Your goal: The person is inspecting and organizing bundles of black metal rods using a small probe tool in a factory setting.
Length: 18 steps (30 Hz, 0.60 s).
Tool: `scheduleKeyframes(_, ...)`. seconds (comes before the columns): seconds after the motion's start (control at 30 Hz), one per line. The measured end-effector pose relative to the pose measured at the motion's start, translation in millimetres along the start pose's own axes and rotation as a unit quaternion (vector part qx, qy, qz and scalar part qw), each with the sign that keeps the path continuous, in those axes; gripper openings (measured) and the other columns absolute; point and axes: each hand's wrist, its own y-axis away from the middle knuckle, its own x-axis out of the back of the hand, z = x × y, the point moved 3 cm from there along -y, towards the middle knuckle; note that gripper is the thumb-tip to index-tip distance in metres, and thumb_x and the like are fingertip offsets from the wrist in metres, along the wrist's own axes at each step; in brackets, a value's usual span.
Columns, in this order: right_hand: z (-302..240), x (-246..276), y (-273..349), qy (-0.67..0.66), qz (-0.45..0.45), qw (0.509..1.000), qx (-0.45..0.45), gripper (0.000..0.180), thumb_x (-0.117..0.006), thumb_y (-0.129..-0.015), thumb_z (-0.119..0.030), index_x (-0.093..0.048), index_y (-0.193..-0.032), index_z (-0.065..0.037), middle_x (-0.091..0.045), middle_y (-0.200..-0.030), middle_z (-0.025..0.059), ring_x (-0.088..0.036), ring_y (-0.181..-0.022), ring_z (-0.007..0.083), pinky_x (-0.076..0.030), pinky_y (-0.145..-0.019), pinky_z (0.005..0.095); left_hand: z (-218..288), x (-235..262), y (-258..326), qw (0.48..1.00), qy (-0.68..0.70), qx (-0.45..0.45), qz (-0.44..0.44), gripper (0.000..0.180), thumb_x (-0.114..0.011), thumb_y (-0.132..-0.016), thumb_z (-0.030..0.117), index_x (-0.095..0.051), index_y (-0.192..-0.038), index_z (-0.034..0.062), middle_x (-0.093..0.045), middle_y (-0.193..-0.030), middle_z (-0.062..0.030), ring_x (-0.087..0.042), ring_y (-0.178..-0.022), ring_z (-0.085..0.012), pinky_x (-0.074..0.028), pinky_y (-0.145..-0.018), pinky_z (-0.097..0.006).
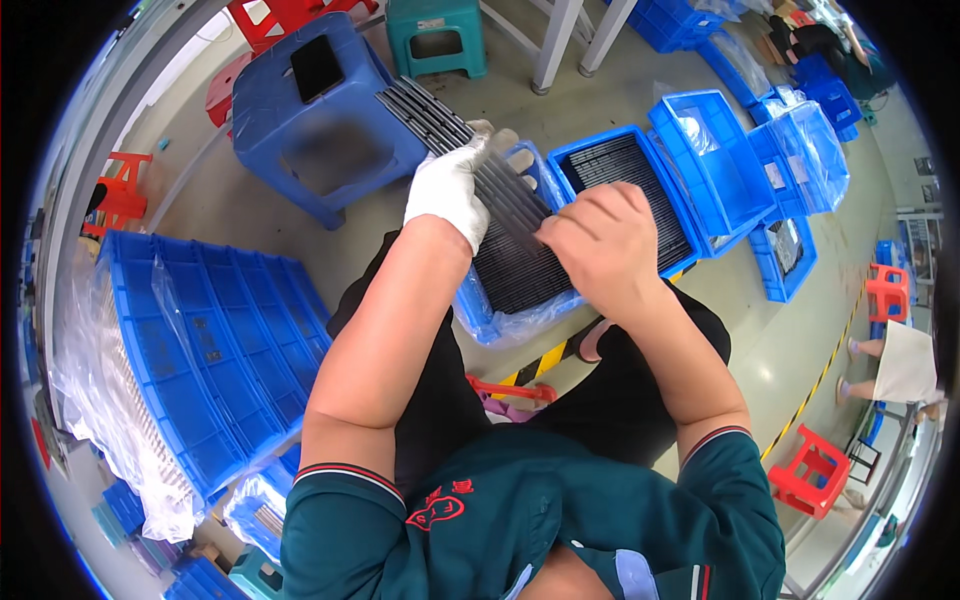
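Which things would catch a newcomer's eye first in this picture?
Probably the white-gloved left hand near the upper centre, holding a bundle of thin dark strips, with the bare right hand at their lower end. Next come the blue crates at the left, and the blue stool at the upper left, with a flat black object on it.

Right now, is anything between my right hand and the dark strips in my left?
Nothing visible. Your right hand is at the lower end of the strips; whether its fingertips touch them is hard to tell. Your gloved left hand grips them farther up, out of the way.
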Motion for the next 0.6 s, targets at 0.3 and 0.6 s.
scheduleKeyframes(0.3,25,7,3,-0.101,0.007,0.985,-0.143,0.011,-0.075,-0.069,-0.013,-0.066,-0.075,-0.010,-0.065,-0.077,0.0021,-0.059,-0.076,0.0223,-0.044,-0.071,0.0349,6,-5,5,0.998,0.050,0.018,-0.024,0.014,-0.048,-0.098,0.014,-0.054,-0.108,0.0084,-0.057,-0.118,-0.0187,-0.057,-0.109,-0.0424,-0.051,-0.083,-0.059)
scheduleKeyframes(0.6,4,3,0,-0.003,0.032,0.999,-0.006,0.015,-0.075,-0.066,-0.013,-0.064,-0.077,-0.012,-0.059,-0.074,-0.0013,-0.058,-0.076,0.0199,-0.044,-0.071,0.0342,-1,-1,3,1.000,0.015,-0.001,-0.002,0.014,-0.048,-0.097,0.016,-0.055,-0.108,0.0097,-0.058,-0.117,-0.0173,-0.057,-0.109,-0.0406,-0.052,-0.081,-0.059)
